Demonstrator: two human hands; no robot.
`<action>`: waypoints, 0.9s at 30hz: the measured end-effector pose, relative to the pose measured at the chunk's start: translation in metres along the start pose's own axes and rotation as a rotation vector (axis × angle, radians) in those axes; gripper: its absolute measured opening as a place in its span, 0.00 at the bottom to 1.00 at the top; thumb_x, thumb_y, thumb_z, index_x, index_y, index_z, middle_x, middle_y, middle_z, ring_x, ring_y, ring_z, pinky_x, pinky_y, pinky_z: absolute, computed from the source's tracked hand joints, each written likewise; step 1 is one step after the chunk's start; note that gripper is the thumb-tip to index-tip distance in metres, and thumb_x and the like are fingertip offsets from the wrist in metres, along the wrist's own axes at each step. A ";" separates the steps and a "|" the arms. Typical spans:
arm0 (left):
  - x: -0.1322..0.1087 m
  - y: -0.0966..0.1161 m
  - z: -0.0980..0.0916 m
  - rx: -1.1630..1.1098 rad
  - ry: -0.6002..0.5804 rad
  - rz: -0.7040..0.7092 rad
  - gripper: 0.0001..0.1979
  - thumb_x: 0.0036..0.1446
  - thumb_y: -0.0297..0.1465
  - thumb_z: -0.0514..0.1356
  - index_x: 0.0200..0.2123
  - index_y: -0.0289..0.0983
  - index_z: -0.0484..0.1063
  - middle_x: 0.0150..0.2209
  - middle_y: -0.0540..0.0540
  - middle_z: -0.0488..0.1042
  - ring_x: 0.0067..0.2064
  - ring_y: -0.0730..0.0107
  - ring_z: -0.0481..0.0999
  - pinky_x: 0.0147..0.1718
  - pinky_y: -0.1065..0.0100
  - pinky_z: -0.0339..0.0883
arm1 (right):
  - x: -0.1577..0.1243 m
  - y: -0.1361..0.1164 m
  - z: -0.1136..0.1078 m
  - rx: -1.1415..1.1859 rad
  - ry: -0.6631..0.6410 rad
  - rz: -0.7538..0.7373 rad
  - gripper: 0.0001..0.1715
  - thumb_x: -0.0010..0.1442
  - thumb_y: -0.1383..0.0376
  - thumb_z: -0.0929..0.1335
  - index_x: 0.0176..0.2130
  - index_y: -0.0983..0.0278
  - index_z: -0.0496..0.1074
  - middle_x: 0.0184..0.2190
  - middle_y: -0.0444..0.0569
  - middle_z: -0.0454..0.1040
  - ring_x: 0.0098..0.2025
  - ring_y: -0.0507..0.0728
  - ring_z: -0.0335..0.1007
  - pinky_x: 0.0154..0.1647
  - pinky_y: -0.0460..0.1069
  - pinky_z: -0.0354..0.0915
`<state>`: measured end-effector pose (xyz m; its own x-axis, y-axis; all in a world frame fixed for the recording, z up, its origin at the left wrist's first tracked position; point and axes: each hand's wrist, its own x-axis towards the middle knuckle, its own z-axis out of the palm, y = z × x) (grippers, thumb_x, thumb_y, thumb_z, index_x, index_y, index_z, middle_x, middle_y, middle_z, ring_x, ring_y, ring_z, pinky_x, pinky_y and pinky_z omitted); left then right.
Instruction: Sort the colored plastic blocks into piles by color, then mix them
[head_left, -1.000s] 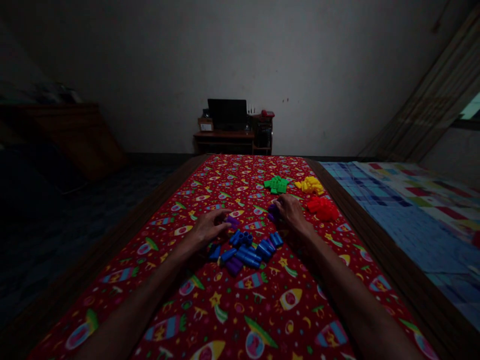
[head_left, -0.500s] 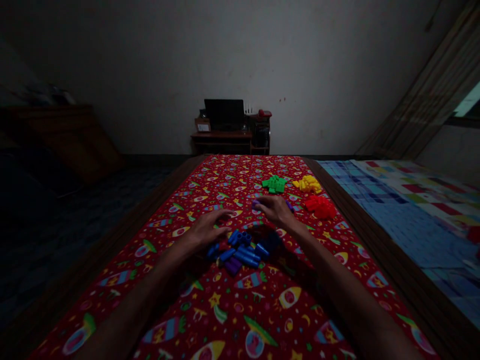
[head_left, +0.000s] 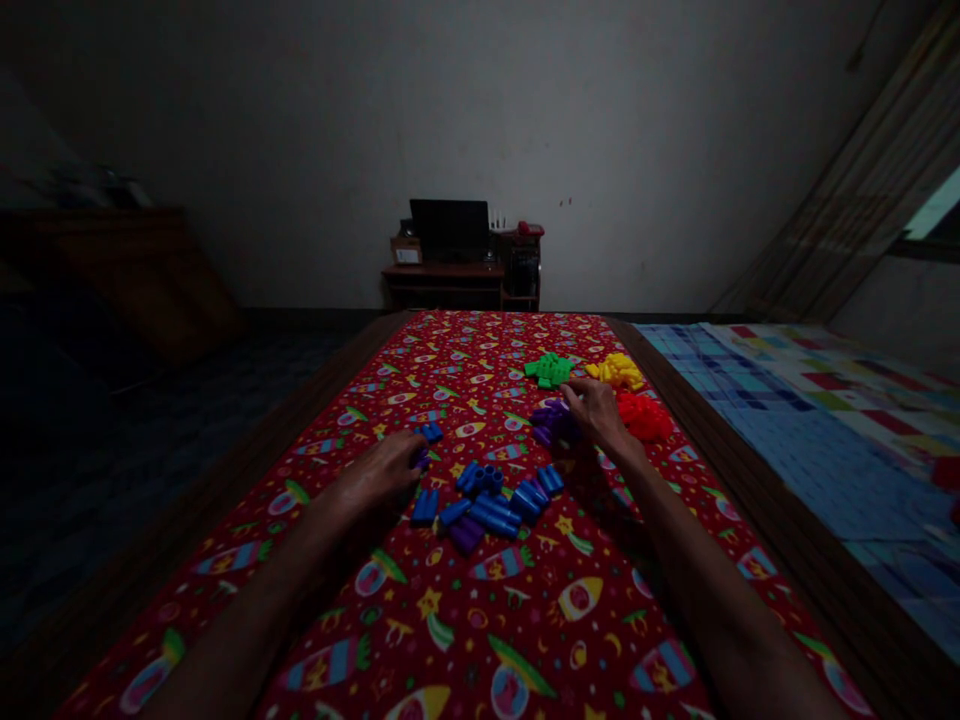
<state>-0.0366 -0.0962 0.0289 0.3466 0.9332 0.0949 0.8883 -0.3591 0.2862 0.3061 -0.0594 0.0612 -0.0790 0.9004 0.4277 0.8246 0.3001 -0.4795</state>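
Observation:
My left hand [head_left: 384, 468] is closed at the left, with a small purple block [head_left: 421, 459] showing at its fingertips. Just beyond it lies a blue block [head_left: 430, 432]. My right hand [head_left: 598, 408] hovers at the right edge of a purple block pile [head_left: 552, 424], fingers extended; I see nothing held in it. Between my forearms several blue blocks [head_left: 495, 512] lie scattered, with a purple block [head_left: 466, 535] at their near side.
Beyond my right hand are piles of green blocks [head_left: 549, 370], yellow blocks [head_left: 616, 371] and red blocks [head_left: 645, 416]. A red patterned cloth [head_left: 480, 620] covers the long table. A desk with a monitor [head_left: 450, 228] stands against the far wall.
My right hand has moved right from the front of the purple pile, its purple block no longer seen in it. My left hand has drawn left and closed around a purple block.

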 end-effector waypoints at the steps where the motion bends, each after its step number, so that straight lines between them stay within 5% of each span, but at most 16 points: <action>1: 0.002 0.005 -0.001 -0.050 0.020 -0.009 0.10 0.48 0.32 0.58 0.35 0.39 0.75 0.36 0.45 0.77 0.39 0.60 0.76 0.41 0.66 0.68 | -0.001 -0.008 -0.001 0.043 -0.026 -0.036 0.19 0.62 0.64 0.61 0.34 0.69 0.79 0.30 0.52 0.78 0.33 0.55 0.72 0.35 0.46 0.60; 9: 0.007 0.064 0.004 -0.667 0.135 -0.094 0.25 0.42 0.36 0.65 0.47 0.39 0.71 0.39 0.46 0.80 0.41 0.58 0.80 0.41 0.60 0.74 | -0.030 -0.072 0.029 0.428 -0.411 -0.335 0.17 0.62 0.61 0.65 0.45 0.65 0.78 0.36 0.48 0.80 0.35 0.54 0.74 0.35 0.44 0.62; 15: 0.006 0.078 0.020 -0.795 0.258 -0.064 0.19 0.44 0.38 0.65 0.41 0.38 0.71 0.39 0.45 0.79 0.43 0.59 0.78 0.46 0.58 0.72 | -0.030 -0.070 0.026 0.370 -0.517 -0.364 0.15 0.61 0.63 0.66 0.41 0.67 0.79 0.30 0.47 0.78 0.30 0.51 0.71 0.30 0.42 0.57; 20: 0.006 0.081 0.004 -0.663 0.279 -0.007 0.15 0.51 0.40 0.60 0.40 0.38 0.73 0.42 0.44 0.78 0.43 0.61 0.78 0.44 0.61 0.71 | -0.018 -0.056 0.006 0.159 -0.453 -0.340 0.17 0.62 0.62 0.64 0.37 0.69 0.79 0.24 0.45 0.73 0.25 0.49 0.63 0.27 0.43 0.51; 22: 0.001 0.080 -0.008 -0.515 0.202 0.028 0.11 0.52 0.38 0.59 0.36 0.38 0.74 0.39 0.45 0.78 0.40 0.63 0.77 0.41 0.64 0.71 | -0.010 -0.040 -0.006 0.007 -0.401 -0.282 0.17 0.63 0.63 0.63 0.35 0.69 0.78 0.23 0.45 0.72 0.24 0.49 0.62 0.26 0.44 0.49; 27: -0.025 0.089 -0.022 -0.266 -0.370 0.213 0.05 0.50 0.32 0.61 0.31 0.40 0.75 0.33 0.50 0.77 0.35 0.66 0.75 0.34 0.70 0.67 | 0.002 0.003 -0.023 -0.302 -0.453 -0.065 0.12 0.60 0.65 0.67 0.31 0.68 0.78 0.26 0.51 0.75 0.27 0.51 0.66 0.25 0.45 0.49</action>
<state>0.0272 -0.1510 0.0729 0.6385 0.7542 -0.1533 0.6952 -0.4797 0.5353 0.3215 -0.0639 0.0784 -0.3140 0.9484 0.0441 0.9288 0.3165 -0.1930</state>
